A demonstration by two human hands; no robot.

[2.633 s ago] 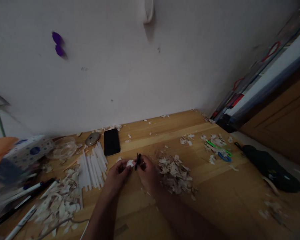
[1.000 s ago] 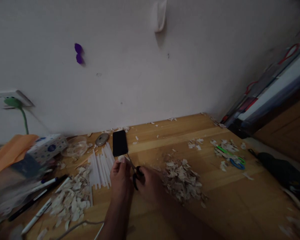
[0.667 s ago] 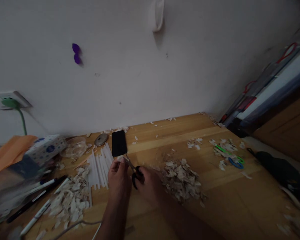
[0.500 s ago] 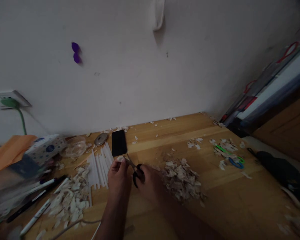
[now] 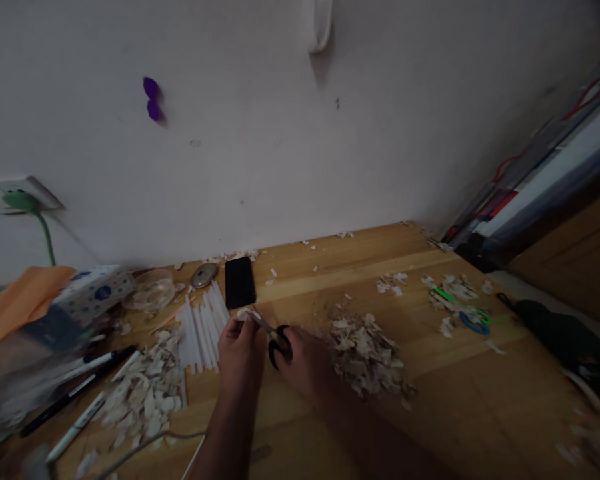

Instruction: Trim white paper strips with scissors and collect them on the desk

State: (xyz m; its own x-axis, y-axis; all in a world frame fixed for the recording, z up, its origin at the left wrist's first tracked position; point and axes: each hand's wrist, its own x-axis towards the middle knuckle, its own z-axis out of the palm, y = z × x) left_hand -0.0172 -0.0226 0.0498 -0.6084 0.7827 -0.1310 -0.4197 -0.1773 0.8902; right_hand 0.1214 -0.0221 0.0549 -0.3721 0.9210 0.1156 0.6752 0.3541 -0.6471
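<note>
My left hand [image 5: 240,343] pinches a small pale, thin flake [image 5: 245,313] between thumb and fingers; its exact kind I cannot make out. Black-handled scissors [image 5: 279,345] sit in my right hand [image 5: 303,360], fingers through the loops, with the blades reaching left to the flake. To the right of my right hand lies a heap of pale scraps [image 5: 365,353]. Left of my left hand is a row of white translucent sticks [image 5: 204,330], and beyond it a pile of whitish flat flakes [image 5: 147,393]. A black phone [image 5: 240,283] lies just behind my hands.
Green and blue scissors [image 5: 473,320] lie among scraps at the right, near a dark umbrella-like bundle [image 5: 560,340]. Pens [image 5: 75,427], a tissue box [image 5: 97,293], a clear plastic dish [image 5: 153,291] and an oval grey object [image 5: 203,275] crowd the left. A cable [image 5: 145,443] crosses the front.
The scissors have opened slightly differently around the flake, and my right hand has shifted a little to the right. The whole view has moved slightly.
</note>
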